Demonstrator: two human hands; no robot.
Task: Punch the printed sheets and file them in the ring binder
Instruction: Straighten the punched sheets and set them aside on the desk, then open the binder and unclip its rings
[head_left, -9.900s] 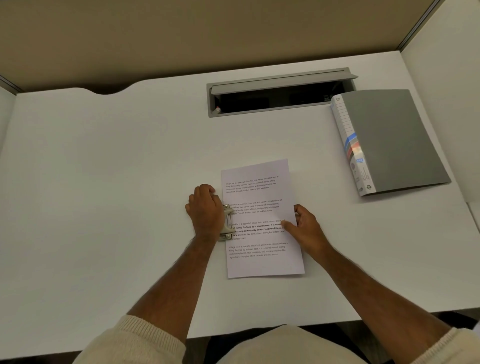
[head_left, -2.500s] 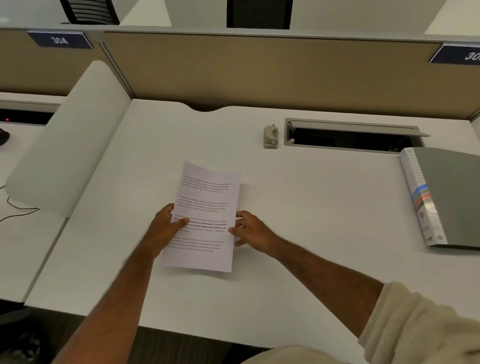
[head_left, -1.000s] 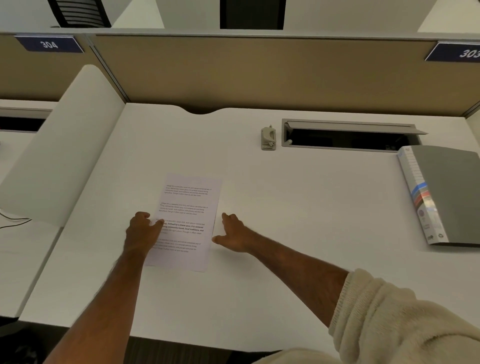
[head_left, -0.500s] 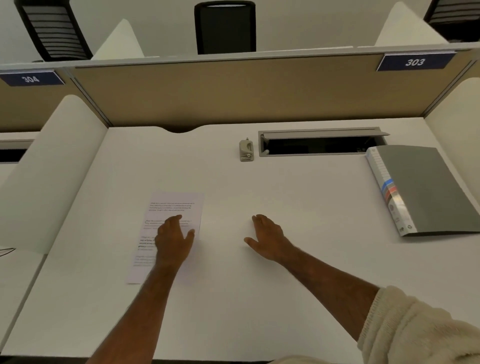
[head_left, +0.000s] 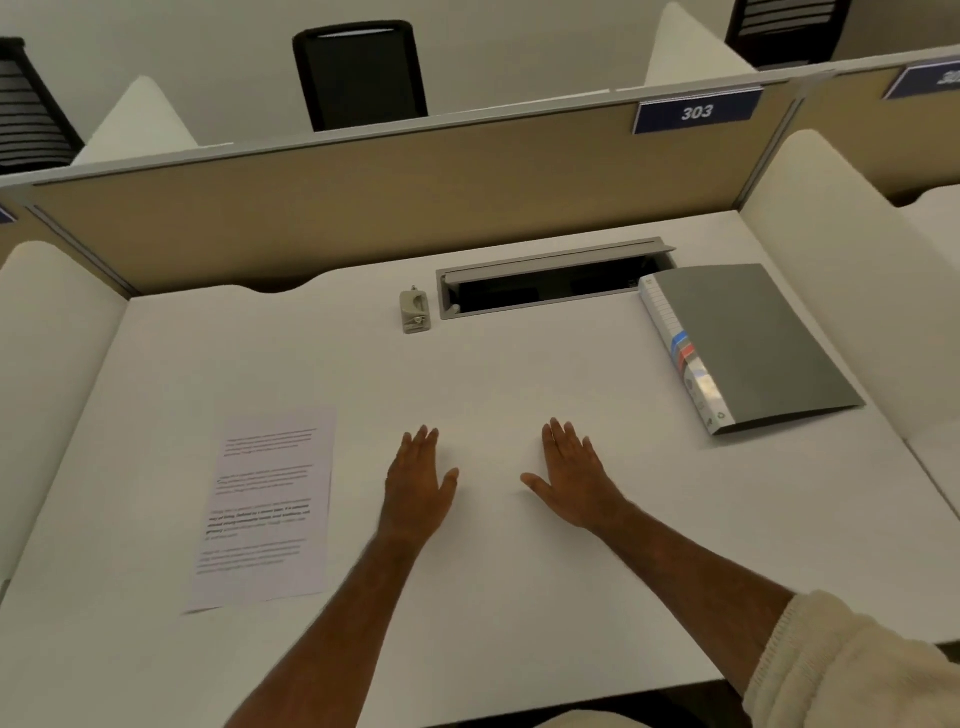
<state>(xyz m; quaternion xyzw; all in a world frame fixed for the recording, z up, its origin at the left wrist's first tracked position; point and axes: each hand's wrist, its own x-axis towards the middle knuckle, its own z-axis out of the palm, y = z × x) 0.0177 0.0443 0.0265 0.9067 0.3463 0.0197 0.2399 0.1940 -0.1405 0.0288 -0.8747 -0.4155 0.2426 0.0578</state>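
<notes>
Two hands lie flat in the middle of the white desk (head_left: 519, 364), and nothing is in them. Starting from the left side, a white curved divider (head_left: 47, 364) closes the desk edge. Next to it, near the front left corner, the printed sheets (head_left: 265, 509) lie flat on the desk surface, face up, with the text blurred; how many sheets are there I cannot tell. The left hand (head_left: 418, 483) is just to the right of the paper, apart from it, palm down with straight fingers close together. The right hand (head_left: 574, 478) is near it, also palm down, fingers straight and thumb spread out. Behind the hands, far at the back, the small hole punch (head_left: 414, 310) stands just beside the left end of the grey cable tray (head_left: 550, 278), whose lid is raised. Further to the right, the grey ring binder (head_left: 748, 343) lies closed and flat, its labelled spine turned to the left, its back corner reaching the tray's right end. Between hands and binder is only bare desk. A cream sleeve (head_left: 841, 665) covers the right forearm. Behind the beige partition (head_left: 363, 208) stands a black chair (head_left: 361, 73), and a blue sign (head_left: 696, 110) reads 303.
</notes>
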